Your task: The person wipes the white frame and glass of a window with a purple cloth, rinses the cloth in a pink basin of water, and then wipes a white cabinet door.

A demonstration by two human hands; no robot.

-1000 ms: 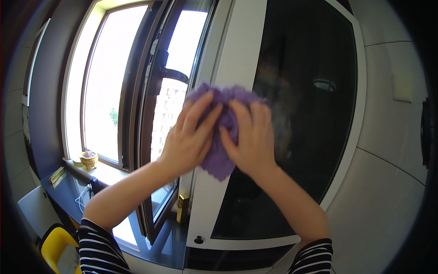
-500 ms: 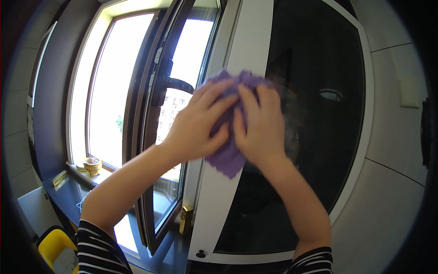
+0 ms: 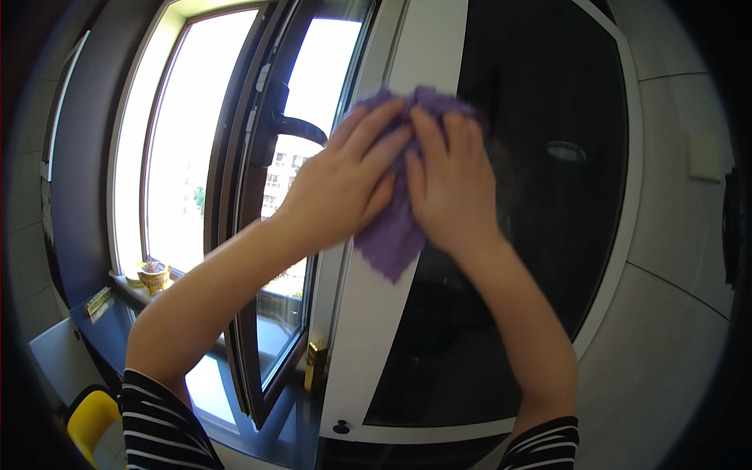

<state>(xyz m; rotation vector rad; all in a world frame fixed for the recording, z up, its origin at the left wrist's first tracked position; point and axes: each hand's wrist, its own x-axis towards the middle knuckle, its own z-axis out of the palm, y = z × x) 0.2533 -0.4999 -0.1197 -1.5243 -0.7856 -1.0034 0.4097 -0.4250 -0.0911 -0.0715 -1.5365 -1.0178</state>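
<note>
A crumpled purple cloth (image 3: 392, 244) with a jagged edge is bunched under both my hands, one corner hanging down between them. My left hand (image 3: 333, 184) grips its left part with bent fingers. Close beside it, my right hand (image 3: 454, 188) presses on the cloth's right part, fingers curled over the top. Behind the cloth stands a large dark glossy panel (image 3: 540, 274) in a white frame (image 3: 356, 345); the cloth lies over the left part of the frame and the panel's edge. Whether the cloth touches the surface all over is hidden by my hands.
An open window sash (image 3: 258, 376) with a dark handle (image 3: 301, 128) stands just left of my left hand. A potted plant (image 3: 154, 276) sits on the sill. Lower down are a gold box (image 3: 315, 366), a dark countertop (image 3: 290, 439) and a yellow chair (image 3: 90, 419). Grey tiles (image 3: 666, 345) line the right.
Both hands and the purple cloth have moved up a little in view, still close together. The view itself has shifted slightly.
</note>
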